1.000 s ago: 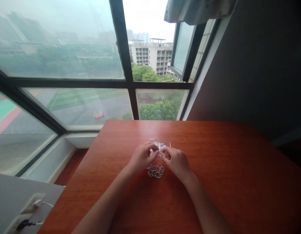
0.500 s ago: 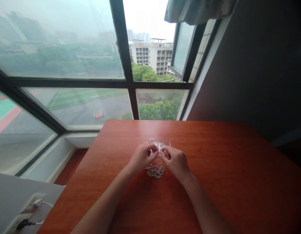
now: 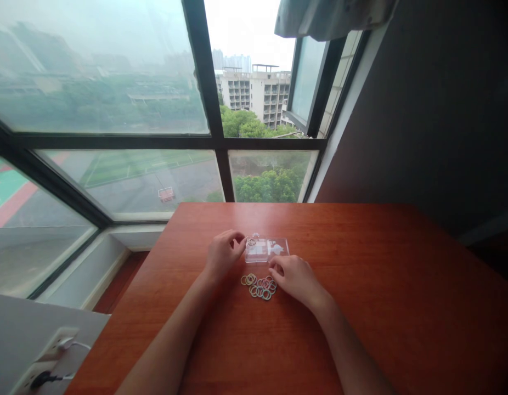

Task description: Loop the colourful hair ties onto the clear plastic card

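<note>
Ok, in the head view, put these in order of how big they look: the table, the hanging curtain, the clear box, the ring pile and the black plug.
1. Table
2. Hanging curtain
3. Clear box and ring pile, too alike to rank
4. Black plug

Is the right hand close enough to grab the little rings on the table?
Probably yes: the right hand is just beside the little rings, and the clear box sits beyond them, out of the way.
</note>
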Tool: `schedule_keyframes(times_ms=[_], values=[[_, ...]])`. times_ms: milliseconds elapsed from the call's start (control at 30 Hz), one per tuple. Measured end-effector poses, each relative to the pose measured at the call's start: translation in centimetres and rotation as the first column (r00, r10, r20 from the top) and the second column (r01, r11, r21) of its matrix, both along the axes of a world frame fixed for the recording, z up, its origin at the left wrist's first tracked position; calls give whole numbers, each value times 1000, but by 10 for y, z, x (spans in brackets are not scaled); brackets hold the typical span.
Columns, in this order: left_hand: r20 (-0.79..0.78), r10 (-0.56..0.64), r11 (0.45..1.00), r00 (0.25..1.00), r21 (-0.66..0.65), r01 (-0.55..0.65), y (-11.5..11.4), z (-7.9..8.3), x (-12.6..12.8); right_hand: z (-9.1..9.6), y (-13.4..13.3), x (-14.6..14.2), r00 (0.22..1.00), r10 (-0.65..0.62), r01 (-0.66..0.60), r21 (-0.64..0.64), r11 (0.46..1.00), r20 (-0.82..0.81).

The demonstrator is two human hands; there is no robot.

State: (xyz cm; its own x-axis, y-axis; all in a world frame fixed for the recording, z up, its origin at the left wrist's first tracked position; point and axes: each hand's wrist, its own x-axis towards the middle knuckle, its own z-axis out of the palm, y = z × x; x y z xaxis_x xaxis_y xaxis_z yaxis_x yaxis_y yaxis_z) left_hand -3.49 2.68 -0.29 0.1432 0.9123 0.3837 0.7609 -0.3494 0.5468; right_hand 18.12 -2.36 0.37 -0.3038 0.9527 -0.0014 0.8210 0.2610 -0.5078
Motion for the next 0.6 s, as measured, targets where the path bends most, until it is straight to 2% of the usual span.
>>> schedule_keyframes(times_ms=[133,300,600], values=[[-22,-31,999,999,7,32,1,-4,2,-1,-2,1,999,27,-26,-37,999,19],[-28,-52,999,998,-12,52,1,-5,2,-4,-4,-1,999,25,-24,-7,1000,34],[2,-79,996,997,-26,79,-3,0,3,-3,-4,-5,997,1,-2,7,1000,71]])
